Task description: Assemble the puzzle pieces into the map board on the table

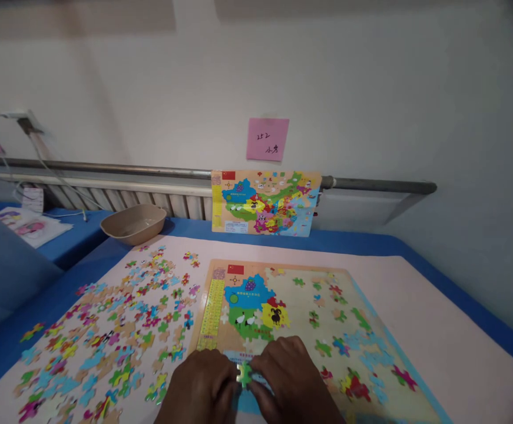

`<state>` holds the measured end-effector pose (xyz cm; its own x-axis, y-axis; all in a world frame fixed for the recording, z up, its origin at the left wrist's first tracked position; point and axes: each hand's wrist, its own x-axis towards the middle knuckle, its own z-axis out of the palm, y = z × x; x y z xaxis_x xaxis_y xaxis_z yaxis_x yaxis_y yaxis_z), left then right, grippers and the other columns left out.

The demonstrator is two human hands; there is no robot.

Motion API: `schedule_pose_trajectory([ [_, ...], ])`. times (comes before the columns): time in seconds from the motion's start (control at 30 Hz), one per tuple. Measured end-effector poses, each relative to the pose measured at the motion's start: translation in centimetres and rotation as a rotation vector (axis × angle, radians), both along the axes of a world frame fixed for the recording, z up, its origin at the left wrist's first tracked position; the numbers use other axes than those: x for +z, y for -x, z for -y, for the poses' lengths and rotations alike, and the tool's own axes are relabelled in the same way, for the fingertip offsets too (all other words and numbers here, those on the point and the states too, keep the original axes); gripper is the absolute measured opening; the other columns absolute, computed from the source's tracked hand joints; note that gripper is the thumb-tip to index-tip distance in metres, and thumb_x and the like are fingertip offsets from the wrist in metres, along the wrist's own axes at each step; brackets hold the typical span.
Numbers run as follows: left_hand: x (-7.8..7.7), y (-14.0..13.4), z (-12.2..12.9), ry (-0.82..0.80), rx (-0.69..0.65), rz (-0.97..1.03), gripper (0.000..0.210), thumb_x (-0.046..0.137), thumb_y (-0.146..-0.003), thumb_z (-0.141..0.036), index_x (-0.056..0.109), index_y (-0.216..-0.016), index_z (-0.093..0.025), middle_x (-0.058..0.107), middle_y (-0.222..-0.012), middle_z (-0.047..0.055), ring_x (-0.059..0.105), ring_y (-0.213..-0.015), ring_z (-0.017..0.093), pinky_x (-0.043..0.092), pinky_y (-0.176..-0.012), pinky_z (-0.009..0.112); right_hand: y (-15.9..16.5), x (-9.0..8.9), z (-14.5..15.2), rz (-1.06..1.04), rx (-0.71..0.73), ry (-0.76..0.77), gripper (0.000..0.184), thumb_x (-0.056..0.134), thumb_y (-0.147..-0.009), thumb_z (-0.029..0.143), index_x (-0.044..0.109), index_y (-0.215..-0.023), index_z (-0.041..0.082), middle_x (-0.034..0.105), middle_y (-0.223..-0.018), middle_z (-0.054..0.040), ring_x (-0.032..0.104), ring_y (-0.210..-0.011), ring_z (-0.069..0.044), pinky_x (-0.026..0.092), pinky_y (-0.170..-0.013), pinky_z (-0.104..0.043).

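Between my two hands is a small green jigsaw piece (pixel 244 374), pinched from both sides above the lower part of the puzzle board (pixel 304 330). My left hand (pixel 203 383) closes thumb and fingers on its left edge. Gripping the right edge, my right hand (pixel 294 377) has its fingers curled. Joined pieces on the board's left side form part of a map, with a blue area (pixel 248 294), a green area with white birds and a yellow area (pixel 275 316) with a black ram. Both hands cover part of the board's lower left.
Many loose jigsaw pieces (pixel 115 324) are spread left of the board. A beige basin (pixel 135 224) stands at the back left. A printed map picture (pixel 265 203) leans upright by the wall pipe (pixel 380 186), under a pink note (pixel 267 139).
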<state>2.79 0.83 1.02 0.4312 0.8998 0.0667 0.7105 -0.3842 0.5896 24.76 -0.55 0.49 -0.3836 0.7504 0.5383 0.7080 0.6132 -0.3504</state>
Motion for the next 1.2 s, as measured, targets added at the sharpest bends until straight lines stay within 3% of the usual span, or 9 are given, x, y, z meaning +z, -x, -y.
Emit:
schedule_pose_trajectory([
  [0.23,1.4,0.0,-0.2,-0.071,-0.060,-0.044,0.010,0.063,-0.084,-0.016,0.070,-0.081,-0.021,0.076,-0.081,0.001,0.071,-0.077,0.019,0.046,-0.070,0.028,0.2,0.3,-0.1,-0.015,-0.004,-0.028,0.003,0.067,-0.097,0.022,0.066,-0.094,0.023,0.067,-0.083,-0.0024,0.056,-0.080,-0.023,0.036,-0.079,-0.039],
  [0.4,0.7,0.1,-0.1,-0.292,-0.082,0.023,0.018,0.055,-0.087,-0.012,0.068,-0.080,-0.023,0.073,-0.076,-0.001,0.069,-0.070,0.015,0.046,-0.065,0.026,0.2,0.3,-0.2,-0.028,0.000,-0.056,0.006,0.071,-0.093,0.019,0.066,-0.095,0.023,0.066,-0.083,-0.0018,0.055,-0.079,-0.022,0.034,-0.080,-0.038],
  [0.57,0.3,0.1,0.2,-0.307,-0.045,0.061,0.020,0.053,-0.089,-0.012,0.068,-0.081,-0.023,0.072,-0.076,-0.002,0.069,-0.070,0.015,0.047,-0.066,0.027,0.5,0.6,-0.1,-0.048,-0.006,-0.068,0.015,0.077,-0.089,0.015,0.066,-0.095,0.023,0.065,-0.083,0.0000,0.053,-0.079,-0.022,0.033,-0.081,-0.037],
  [0.8,1.1,-0.3,0.4,-0.348,-0.019,0.122,0.021,0.052,-0.093,-0.014,0.067,-0.081,-0.023,0.070,-0.073,-0.002,0.066,-0.068,0.014,0.045,-0.064,0.027,0.5,1.2,0.1,-0.061,-0.016,-0.028,0.012,0.074,-0.093,0.015,0.067,-0.100,0.023,0.067,-0.086,-0.0007,0.054,-0.081,-0.022,0.033,-0.082,-0.036],
  [0.97,1.1,-0.5,0.3,-0.472,-0.052,0.128,0.020,0.051,-0.094,-0.014,0.063,-0.081,-0.023,0.067,-0.072,-0.001,0.063,-0.066,0.016,0.042,-0.063,0.030,0.6,1.5,0.0,-0.066,0.008,-0.047,0.004,0.065,-0.102,0.021,0.068,-0.100,0.022,0.067,-0.086,-0.0020,0.055,-0.081,-0.022,0.034,-0.083,-0.037],
  [1.1,0.3,-0.7,0.0,-0.569,-0.049,0.115,0.014,0.056,-0.084,-0.011,0.061,-0.080,-0.024,0.066,-0.071,-0.001,0.062,-0.064,0.017,0.040,-0.062,0.033,0.5,1.2,-0.6,-0.029,0.027,-0.120,0.033,0.041,-0.115,0.029,0.068,-0.095,0.021,0.066,-0.082,-0.0036,0.056,-0.077,-0.022,0.035,-0.081,-0.037],
  [1.2,-0.7,-0.8,-0.3,-0.624,-0.025,0.145,0.014,0.058,-0.075,-0.011,0.058,-0.078,-0.024,0.066,-0.068,-0.002,0.061,-0.061,0.017,0.037,-0.061,0.033,0.1,0.8,-1.2,0.009,0.061,-0.185,0.038,0.036,-0.116,0.031,0.067,-0.097,0.022,0.068,-0.080,-0.0029,0.059,-0.076,-0.021,0.037,-0.080,-0.036],
])
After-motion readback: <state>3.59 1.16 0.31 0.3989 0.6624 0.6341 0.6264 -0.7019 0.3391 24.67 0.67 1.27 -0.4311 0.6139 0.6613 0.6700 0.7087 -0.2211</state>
